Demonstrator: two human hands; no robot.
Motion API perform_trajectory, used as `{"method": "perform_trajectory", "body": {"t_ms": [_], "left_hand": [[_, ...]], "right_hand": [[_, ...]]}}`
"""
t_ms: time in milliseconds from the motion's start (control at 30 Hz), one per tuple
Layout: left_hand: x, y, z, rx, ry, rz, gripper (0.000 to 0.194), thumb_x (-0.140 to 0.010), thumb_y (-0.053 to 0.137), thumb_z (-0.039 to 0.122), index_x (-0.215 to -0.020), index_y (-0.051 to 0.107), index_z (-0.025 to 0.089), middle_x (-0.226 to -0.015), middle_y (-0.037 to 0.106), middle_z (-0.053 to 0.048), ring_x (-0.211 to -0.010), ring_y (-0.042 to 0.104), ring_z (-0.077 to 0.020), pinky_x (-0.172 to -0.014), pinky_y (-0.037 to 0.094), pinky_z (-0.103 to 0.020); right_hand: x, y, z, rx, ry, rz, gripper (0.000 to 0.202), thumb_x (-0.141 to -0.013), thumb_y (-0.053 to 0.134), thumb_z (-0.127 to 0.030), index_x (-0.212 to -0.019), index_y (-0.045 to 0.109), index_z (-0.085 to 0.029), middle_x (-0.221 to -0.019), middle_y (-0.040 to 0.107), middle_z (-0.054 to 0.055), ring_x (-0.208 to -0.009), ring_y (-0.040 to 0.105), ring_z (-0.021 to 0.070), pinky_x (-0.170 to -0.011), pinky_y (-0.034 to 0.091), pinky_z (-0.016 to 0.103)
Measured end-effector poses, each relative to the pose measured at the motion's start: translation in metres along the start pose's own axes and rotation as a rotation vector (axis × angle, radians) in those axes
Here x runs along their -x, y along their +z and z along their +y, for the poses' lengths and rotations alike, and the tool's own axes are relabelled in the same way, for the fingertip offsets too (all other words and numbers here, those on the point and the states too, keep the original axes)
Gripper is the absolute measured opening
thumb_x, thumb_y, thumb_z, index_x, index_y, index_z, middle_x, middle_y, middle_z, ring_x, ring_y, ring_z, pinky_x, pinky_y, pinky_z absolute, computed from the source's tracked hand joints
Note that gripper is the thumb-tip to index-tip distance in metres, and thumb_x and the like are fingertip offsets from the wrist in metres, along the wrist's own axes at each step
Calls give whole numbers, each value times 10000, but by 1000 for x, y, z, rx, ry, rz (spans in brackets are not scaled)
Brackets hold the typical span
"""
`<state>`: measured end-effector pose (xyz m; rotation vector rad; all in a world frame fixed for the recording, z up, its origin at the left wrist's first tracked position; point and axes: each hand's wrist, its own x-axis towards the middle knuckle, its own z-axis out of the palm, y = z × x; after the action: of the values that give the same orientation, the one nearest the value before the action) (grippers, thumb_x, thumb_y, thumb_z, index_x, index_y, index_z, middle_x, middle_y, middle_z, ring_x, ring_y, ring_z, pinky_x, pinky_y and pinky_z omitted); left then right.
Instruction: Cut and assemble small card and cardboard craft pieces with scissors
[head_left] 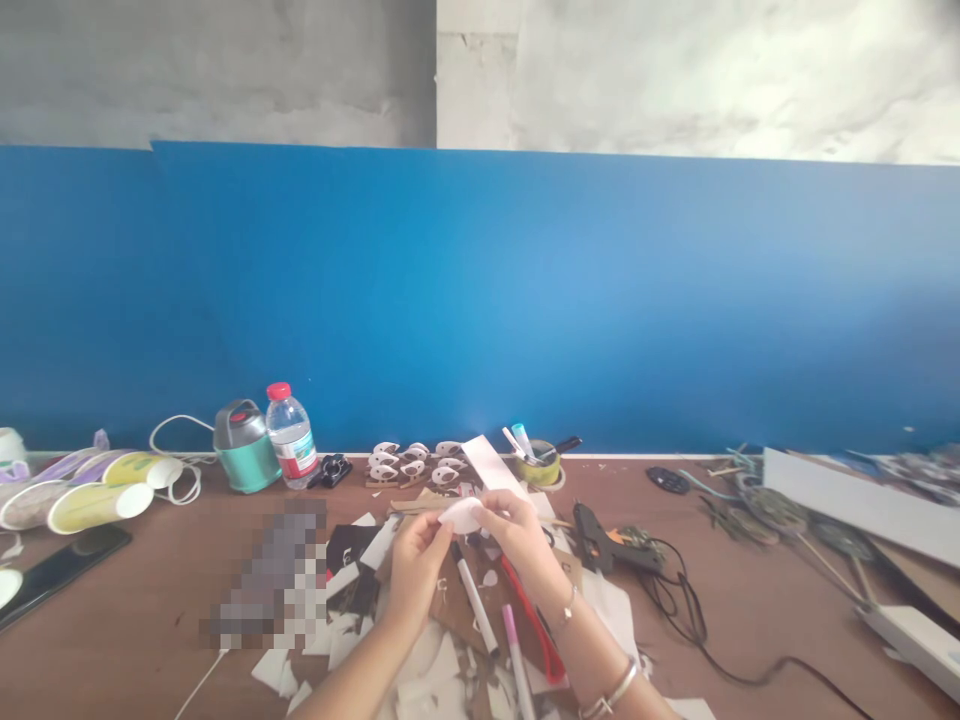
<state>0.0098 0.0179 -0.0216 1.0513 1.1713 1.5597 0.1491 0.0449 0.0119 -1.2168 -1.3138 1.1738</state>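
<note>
A small white paper piece (460, 516) is pinched between both hands above the middle of the desk. My left hand (418, 556) grips its left side with thumb and fingers closed. On its right side, my right hand (514, 530) holds it the same way. Under the hands lie a white marker (474, 600), a pink-capped marker (516, 655) and a red-handled tool (534, 620), partly covered by my right forearm. White paper scraps (427, 670) are scattered around them. Just behind the hands lies a white paper strip (495, 468).
Several white cut-out shapes (412, 468) stand at the back, beside a tape roll (541, 468) holding pens. A glue gun (600, 540) with its cable lies right. At left are a water bottle (292, 440), a teal container (246, 455), paper cups (97, 508) and a phone (67, 570).
</note>
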Motion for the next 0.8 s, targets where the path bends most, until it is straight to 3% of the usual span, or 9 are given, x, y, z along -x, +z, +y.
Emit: {"method": "perform_trajectory", "body": {"t_ms": [333, 800], "left_hand": [[1, 0, 1, 1, -2, -10, 274, -718, 683, 417, -833, 696, 168, -805, 722, -60, -774, 647, -227, -736, 494, -312], [-1, -2, -4, -5, -21, -4, 298, -716, 686, 434, -844, 699, 166, -802, 720, -63, -807, 652, -241, -763, 488, -318]], "right_hand": [[0, 0, 2, 29, -24, -14, 296, -710, 646, -424, -802, 642, -142, -785, 673, 65, -709, 625, 200, -652, 479, 302], [-3, 1, 7, 204, -196, 90, 251, -734, 612, -408, -729, 650, -160, -805, 664, 71, -823, 618, 240, -729, 485, 324]]}}
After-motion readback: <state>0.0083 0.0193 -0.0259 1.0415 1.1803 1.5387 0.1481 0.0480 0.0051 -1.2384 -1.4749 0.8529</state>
